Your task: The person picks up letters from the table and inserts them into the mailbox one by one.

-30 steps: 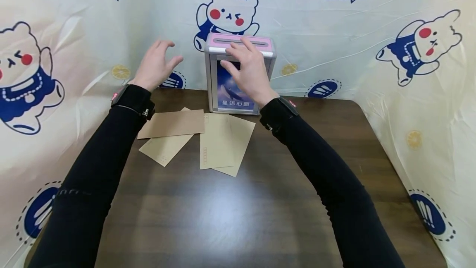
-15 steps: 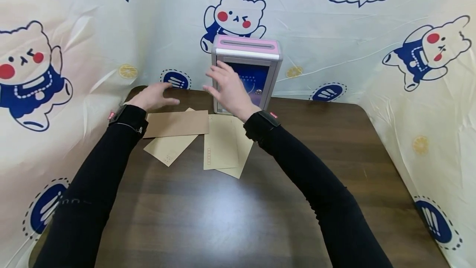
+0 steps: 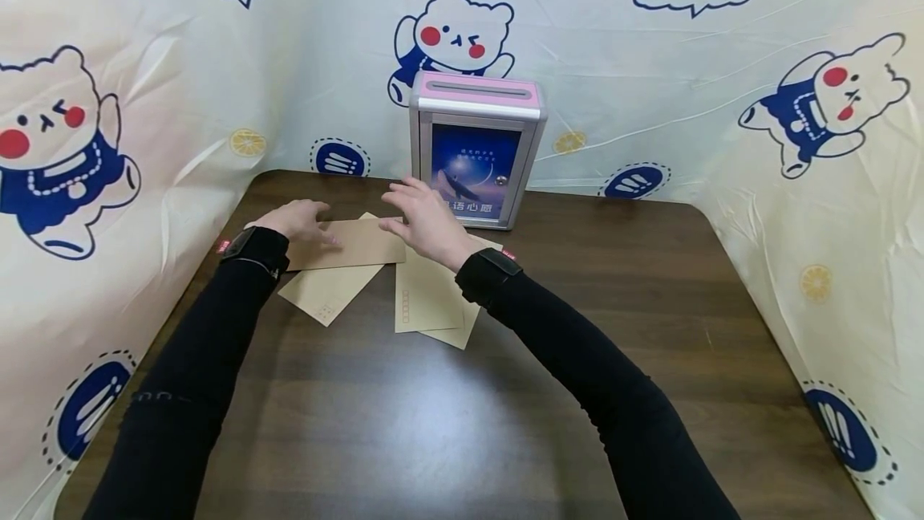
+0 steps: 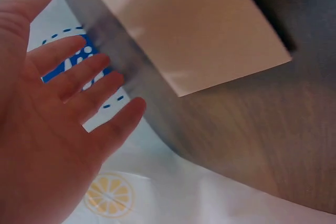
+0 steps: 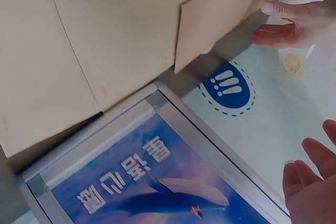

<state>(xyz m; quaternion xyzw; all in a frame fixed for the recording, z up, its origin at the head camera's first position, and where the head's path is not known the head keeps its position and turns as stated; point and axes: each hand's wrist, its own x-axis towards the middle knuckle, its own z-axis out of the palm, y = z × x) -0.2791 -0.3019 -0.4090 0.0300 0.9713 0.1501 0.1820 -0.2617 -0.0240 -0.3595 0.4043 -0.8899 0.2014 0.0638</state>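
Note:
My left hand hovers at the left end of a brown envelope, thumb overlapping it in the head view. In the left wrist view its fingers are spread and hold nothing. Under the brown envelope lies a cream envelope, set at a slant. My right hand, fingers relaxed and apart, is above two overlapping cream envelopes and in front of the box's lower left corner. That silver-framed box stands upright, with a pink slotted top and a blue whale picture on its door.
A dark wooden table carries everything. Its back edge meets a pale cloth printed with bears, which hangs behind and along both sides. A small round lock sits on the box's door.
Both hands have come down and toward the envelopes, the right one from the top of the box, moving left and nearer. The envelopes and box stay put; the view shifted slightly.

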